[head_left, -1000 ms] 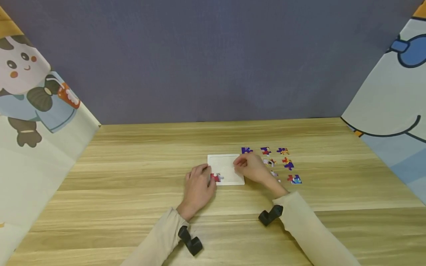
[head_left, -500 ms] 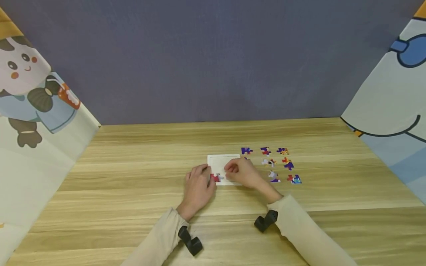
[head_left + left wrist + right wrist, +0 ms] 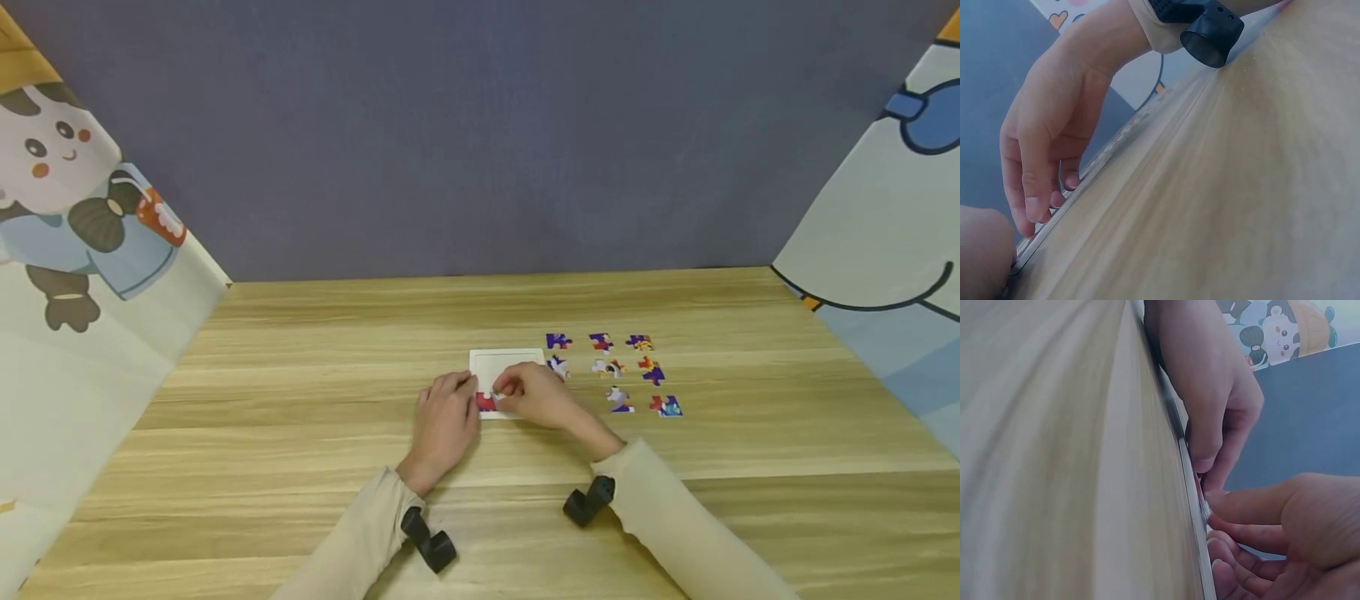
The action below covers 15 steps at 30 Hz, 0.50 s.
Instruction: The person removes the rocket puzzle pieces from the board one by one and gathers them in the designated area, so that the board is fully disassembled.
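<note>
A white puzzle tray (image 3: 507,355) lies on the table, with a red jigsaw piece (image 3: 485,402) in its lower left corner. My left hand (image 3: 444,423) rests at the tray's left edge, its fingers on the rim and its thumb beside the red piece. My right hand (image 3: 542,397) is over the lower part of the tray. Its thumb and index finger pinch a puzzle piece, mostly hidden by the fingers, right beside the red one. In the right wrist view the right hand's (image 3: 1310,531) fingertips are down at the tray, close to the left hand (image 3: 1210,381).
Right of the tray, several loose jigsaw pieces (image 3: 608,367) lie spaced out in rows on the wooden table (image 3: 300,375). One white and purple piece (image 3: 558,367) is close to the tray's right edge. A dark wall (image 3: 487,142) stands behind the table.
My right hand has moved left and slightly down across the tray, to the red piece. Loose pieces that it covered at the right now show. The left hand has stayed in place.
</note>
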Each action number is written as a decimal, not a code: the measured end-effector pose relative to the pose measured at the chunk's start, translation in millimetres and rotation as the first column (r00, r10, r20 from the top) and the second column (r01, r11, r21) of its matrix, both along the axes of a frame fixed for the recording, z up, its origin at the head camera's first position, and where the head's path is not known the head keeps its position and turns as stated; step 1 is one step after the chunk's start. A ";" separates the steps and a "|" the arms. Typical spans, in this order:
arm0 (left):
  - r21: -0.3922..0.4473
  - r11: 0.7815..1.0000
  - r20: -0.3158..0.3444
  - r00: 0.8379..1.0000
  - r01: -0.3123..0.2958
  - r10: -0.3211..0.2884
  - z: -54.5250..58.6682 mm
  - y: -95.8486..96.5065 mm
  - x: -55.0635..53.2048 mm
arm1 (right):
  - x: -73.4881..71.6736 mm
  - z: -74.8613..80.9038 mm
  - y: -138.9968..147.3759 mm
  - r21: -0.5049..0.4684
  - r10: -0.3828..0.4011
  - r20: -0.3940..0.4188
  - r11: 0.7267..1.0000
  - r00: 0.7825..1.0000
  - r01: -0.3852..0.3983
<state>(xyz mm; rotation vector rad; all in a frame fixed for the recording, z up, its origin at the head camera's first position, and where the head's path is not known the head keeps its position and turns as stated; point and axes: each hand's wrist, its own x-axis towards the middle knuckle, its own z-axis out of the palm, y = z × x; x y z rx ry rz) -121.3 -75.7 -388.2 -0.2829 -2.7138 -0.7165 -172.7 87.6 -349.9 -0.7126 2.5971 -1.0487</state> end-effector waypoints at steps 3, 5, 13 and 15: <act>-0.008 1.000 -0.001 1.000 0.005 -0.005 0.1 -0.2 0.0 | 0.7 -0.6 -1.3 0.003 0.008 -0.009 1.000 1.000 -0.008; -0.019 1.000 -0.005 1.000 0.003 -0.003 0.5 0.0 -0.1 | 1.1 -0.4 -1.9 0.007 0.010 -0.014 1.000 1.000 -0.010; -0.057 0.998 -0.001 1.000 -0.006 0.006 1.5 0.1 -0.2 | 1.0 -1.3 -3.7 0.013 0.001 0.017 1.000 1.000 -0.001; -0.058 0.998 -0.004 1.000 -0.006 0.005 1.3 -0.4 -0.1 | 1.1 -1.4 -4.2 0.008 0.000 0.019 1.000 1.000 0.000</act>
